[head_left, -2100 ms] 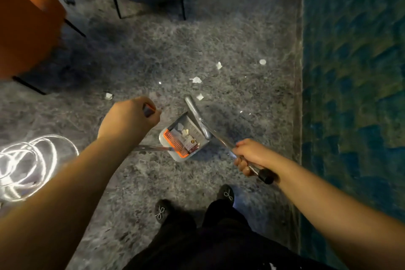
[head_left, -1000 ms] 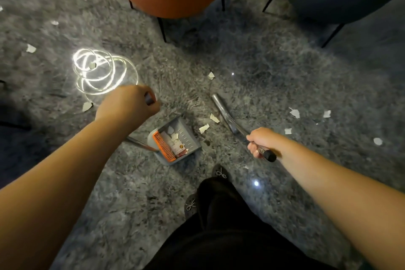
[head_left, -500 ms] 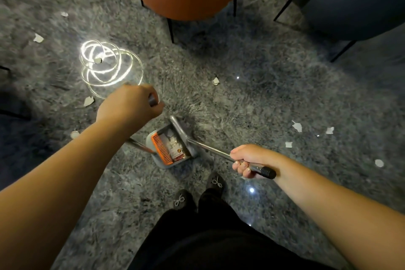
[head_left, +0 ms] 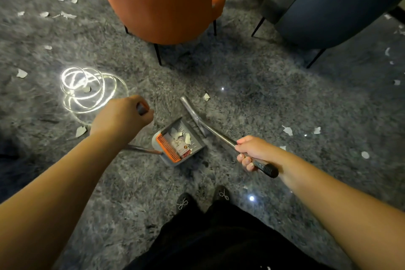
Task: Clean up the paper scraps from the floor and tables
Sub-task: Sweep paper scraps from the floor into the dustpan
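While the left hand grips the dustpan handle, the right hand clutches the broom; nearest scrap lies just beyond its head, right-hand side.

Under me lies a glossy grey marbled floor, throwing back small points of light and one bright looped reflection to my left. Ahead stands an orange chair on thin black legs, beside it a dark blue chair; behind them, possibly a stool.
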A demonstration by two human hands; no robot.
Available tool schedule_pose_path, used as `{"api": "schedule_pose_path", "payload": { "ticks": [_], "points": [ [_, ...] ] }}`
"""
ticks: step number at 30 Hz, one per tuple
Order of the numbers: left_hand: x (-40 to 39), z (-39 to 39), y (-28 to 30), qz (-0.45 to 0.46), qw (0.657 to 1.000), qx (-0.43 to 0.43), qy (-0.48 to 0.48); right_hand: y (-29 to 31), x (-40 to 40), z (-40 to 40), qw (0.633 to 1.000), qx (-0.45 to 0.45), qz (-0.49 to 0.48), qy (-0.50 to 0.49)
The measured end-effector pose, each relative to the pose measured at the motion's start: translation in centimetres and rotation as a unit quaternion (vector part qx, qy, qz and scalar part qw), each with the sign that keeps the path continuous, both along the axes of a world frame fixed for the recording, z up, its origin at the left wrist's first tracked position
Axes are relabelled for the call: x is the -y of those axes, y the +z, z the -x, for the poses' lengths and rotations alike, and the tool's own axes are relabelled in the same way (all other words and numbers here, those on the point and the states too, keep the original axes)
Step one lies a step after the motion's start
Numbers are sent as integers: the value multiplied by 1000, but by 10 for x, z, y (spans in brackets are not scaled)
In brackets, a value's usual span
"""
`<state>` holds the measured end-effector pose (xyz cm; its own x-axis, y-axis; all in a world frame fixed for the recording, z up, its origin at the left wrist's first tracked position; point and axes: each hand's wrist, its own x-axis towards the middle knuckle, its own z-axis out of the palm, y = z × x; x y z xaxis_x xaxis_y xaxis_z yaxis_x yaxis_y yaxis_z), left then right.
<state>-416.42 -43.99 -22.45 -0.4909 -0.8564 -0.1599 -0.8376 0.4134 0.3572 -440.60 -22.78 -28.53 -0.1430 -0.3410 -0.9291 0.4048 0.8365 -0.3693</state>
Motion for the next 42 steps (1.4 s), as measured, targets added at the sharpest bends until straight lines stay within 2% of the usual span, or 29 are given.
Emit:
{"api": "schedule_pose_path", "payload": {
  "ticks": [9,18,25,34,38,42],
  "points": [
    [53,57,-1,31,999,-19,-30,0,46,48,995,-42,40,-85],
    [132,156,-13,21,1000,-2,-21,-33,127,158,996,-57,14,-59],
    [162,240,-20,23,995,62,-77,-65,175,219,998,-45,-18,-29],
    [191,269,-24,29,992,76,-95,-84,212,220,997,-41,-49,36],
    [192,270,-24,22,993,60,-101,-76,216,207,995,-12,-70,71],
    [190,270,-23,21,993,49,-101,-59,212,188,994,56,-74,61]
  ]
}}
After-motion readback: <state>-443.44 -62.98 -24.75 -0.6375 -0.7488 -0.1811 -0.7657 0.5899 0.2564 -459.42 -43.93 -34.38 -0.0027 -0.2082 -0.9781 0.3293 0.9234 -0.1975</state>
